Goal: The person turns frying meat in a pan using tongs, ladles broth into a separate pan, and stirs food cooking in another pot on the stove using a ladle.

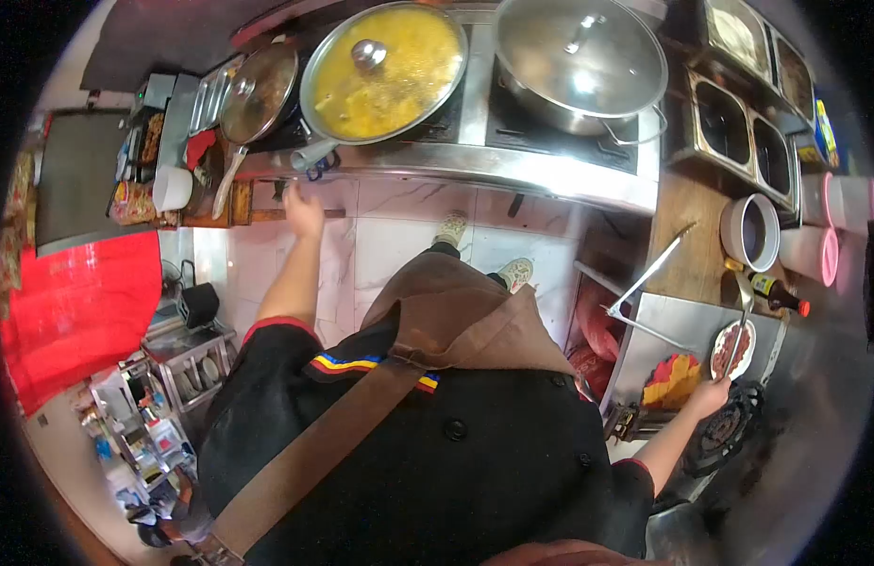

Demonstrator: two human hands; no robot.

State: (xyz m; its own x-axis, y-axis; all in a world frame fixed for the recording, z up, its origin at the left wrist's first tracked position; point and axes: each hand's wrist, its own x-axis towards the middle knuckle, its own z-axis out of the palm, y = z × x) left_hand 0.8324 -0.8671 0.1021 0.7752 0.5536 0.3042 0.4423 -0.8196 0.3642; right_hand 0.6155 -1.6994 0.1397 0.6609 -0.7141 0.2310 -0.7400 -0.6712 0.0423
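Observation:
My right hand (709, 398) is wrapped round the handle of a long metal ladle (746, 300), which passes over a white bowl (750, 347) at the right. Reddish-brown food, perhaps minced meat (726, 347), lies in that bowl. My left hand (305, 209) hangs in front of the stove edge with its fingers apart and nothing seen in them. Above it juts the handle (314, 154) of a wide pan (462, 80), where yellow food bubbles under a glass lid. A small dark-blue item (320, 170) is close to the left fingertips, too small to name.
A lidded steel pot (580, 71) and a smaller lidded pan (260, 92) stand on the stove. Metal tongs (656, 264) lie at the right counter, near a white pot (748, 233), a sauce bottle (779, 294) and several metal bins (722, 118). A white tub (172, 189) stands left.

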